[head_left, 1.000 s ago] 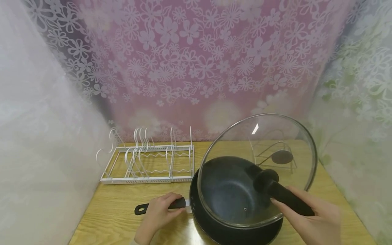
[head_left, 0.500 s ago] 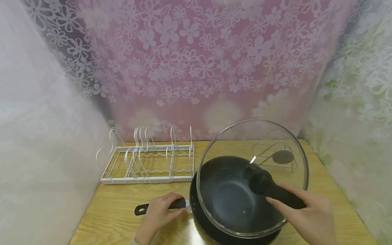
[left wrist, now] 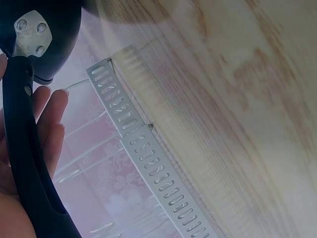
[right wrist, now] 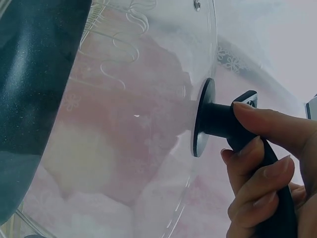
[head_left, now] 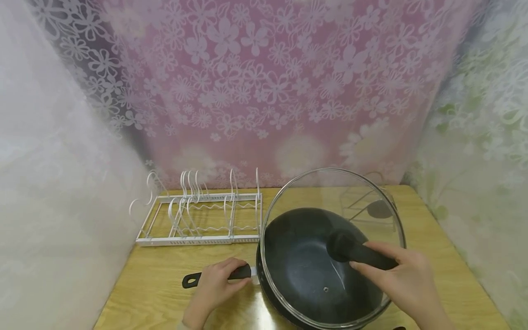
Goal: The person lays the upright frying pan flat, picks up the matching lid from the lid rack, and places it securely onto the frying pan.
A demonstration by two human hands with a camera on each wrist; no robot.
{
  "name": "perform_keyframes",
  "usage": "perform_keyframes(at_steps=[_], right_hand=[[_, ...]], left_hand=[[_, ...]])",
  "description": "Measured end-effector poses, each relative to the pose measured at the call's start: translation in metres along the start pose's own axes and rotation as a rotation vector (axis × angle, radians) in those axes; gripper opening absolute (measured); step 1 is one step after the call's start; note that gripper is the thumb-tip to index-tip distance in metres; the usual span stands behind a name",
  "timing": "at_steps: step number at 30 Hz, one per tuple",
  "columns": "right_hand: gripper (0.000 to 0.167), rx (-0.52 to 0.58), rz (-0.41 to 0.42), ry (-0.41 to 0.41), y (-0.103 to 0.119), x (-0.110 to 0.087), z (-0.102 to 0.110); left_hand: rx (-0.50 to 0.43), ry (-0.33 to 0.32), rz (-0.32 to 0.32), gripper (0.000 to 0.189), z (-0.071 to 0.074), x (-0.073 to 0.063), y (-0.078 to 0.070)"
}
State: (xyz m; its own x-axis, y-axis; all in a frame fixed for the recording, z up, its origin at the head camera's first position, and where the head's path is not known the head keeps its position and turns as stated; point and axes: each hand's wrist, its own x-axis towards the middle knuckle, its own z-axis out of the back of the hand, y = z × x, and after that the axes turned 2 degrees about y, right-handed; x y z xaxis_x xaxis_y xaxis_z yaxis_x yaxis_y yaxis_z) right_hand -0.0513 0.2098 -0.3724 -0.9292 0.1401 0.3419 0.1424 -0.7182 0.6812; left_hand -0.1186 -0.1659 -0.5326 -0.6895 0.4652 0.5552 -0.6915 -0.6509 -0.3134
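A dark wok [left wrist: 57,29] stands on the table with its handle [left wrist: 22,134] pointing left. My left hand [head_left: 216,286] grips that handle near the middle, fingers curled behind it in the left wrist view. Above the wok, a large clear glass lid [head_left: 305,192] with a metal rim hangs tilted, its far edge raised. My right hand [head_left: 406,279] holds the lid's black upright handle [right wrist: 277,193], thumb near its top and fingers wrapped round it. Through the glass the wok's dark inside shows, along with a small vent hole [head_left: 326,289] in the lid.
A white wire rack [head_left: 198,241] with upright loops stands behind the left hand, close to the wok's left side. Beyond the lid, at back right, is a small wire stand [head_left: 380,209] with a dark oval piece. Flowered curtains [head_left: 247,101] enclose the wooden table [head_left: 152,293].
My right hand has brought the lid left and down, so it overlaps more of the wok. My left hand stays on the wok's handle.
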Motion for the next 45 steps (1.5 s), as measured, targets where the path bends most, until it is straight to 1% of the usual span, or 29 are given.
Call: perform_keyframes(at_steps=[5,10,13,19,25,30,35,41,45], right_hand=[[0.040,-0.012,-0.025,0.060,0.001,0.003,-0.002],[0.044,-0.036,-0.105,0.159,0.002,0.008,-0.003],[0.045,-0.056,-0.121,0.196,0.002,0.012,-0.005],[0.042,-0.100,-0.074,0.207,0.000,0.018,-0.009],[0.048,-0.144,-0.036,0.250,-0.007,0.023,-0.014],[0.048,-0.151,-0.040,0.274,-0.010,0.028,-0.018],[0.044,-0.137,-0.048,0.290,-0.012,0.031,-0.023],[0.046,-0.093,-0.061,0.349,-0.015,0.035,-0.028],[0.046,-0.083,-0.073,0.385,-0.019,0.037,-0.033]], left_hand=[[0.012,0.005,0.017,0.036,0.001,-0.001,-0.001],[0.012,0.009,0.028,0.036,0.002,-0.004,-0.002],[0.010,0.002,0.025,0.037,0.001,-0.003,-0.002],[0.005,0.003,0.019,0.037,0.000,-0.002,-0.002],[0.009,0.009,0.018,0.036,0.000,0.000,-0.002],[0.006,-0.014,-0.003,0.036,0.000,0.003,-0.002],[-0.011,-0.028,-0.021,0.036,0.000,0.004,-0.002],[-0.007,-0.029,-0.025,0.036,-0.001,0.003,-0.001],[0.006,-0.030,-0.020,0.036,0.000,0.002,-0.001]])
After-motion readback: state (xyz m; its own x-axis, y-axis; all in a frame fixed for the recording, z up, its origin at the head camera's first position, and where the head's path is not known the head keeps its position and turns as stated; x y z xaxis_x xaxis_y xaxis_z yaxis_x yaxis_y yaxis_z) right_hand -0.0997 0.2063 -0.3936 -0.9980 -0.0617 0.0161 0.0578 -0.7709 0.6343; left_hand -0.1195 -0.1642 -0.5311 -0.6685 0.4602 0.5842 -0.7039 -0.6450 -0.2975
